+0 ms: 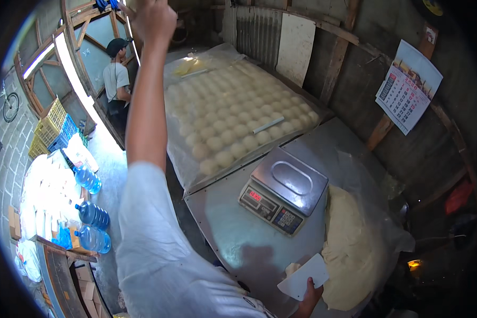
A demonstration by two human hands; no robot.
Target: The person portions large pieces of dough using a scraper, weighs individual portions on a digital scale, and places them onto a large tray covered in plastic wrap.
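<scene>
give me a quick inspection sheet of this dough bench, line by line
surface: shiny metal table, partly bare.
job's things: white flat plastic scraper beside large pale dough mass on clear plastic; grey digital scale, pan bare.
clutter: rows of round dough balls under clear plastic sheet, thin white stick on top.
grippers: right hand holds the scraper; left hand raised overhead, grip unclear.
cables: nothing seen.
surroundings: wall calendar, blue water bottles, yellow crates, another person standing in the background.
</scene>
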